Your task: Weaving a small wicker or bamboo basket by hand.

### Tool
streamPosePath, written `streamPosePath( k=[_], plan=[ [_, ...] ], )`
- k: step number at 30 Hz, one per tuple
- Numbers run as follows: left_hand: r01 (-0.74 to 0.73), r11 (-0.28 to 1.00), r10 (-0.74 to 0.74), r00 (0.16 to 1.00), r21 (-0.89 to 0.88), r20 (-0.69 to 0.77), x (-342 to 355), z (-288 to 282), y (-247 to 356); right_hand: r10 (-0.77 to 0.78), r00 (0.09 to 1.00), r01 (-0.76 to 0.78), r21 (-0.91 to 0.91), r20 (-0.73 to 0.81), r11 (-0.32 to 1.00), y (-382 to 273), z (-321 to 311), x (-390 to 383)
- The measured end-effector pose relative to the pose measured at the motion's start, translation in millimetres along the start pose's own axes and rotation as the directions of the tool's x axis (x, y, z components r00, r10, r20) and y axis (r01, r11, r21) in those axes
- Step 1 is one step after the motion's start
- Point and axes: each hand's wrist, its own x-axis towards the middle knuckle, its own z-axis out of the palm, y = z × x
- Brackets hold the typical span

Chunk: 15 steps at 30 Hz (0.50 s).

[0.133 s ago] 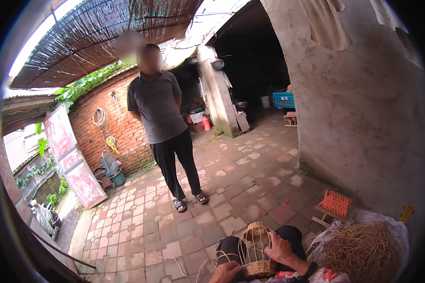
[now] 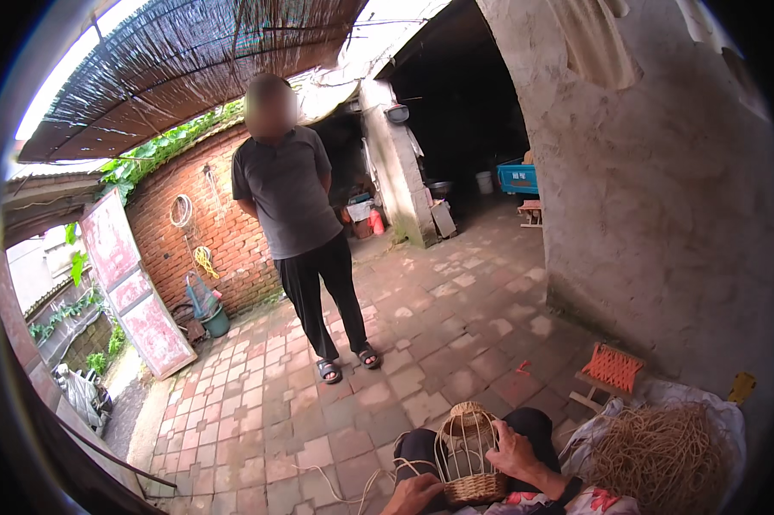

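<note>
At bottom centre, our wicker basket sits between our knees, our right hand clamped on its side — seemingly for steadiness; beside it, our left hand — grip we cannot tell.

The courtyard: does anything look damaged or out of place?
Yes. The door at left looks worn, its red finish patchy with white. A small red scrap lies by itself on the paving; too small to tell what it is.

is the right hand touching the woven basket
Touching. The head view shows the right hand with its fingers against the open ribs on the right side of the woven basket.
</note>
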Motion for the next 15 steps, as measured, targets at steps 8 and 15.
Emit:
streamPosePath(
  k=[8,15],
  plan=[
    [0.185,0.956,-0.157,0.978,-0.227,0.137,13.3,-6.0,15.1,0.013,0.999,-0.018,0.14,0.038,0.99,12.6,-1.8,-0.5],
    [0.193,0.781,-0.099,0.977,-0.594,0.187,16.4,15.0,-25.0,0.0,0.999,-0.01,0.226,0.044,0.974,12.2,-7.5,-4.9]
  ],
)
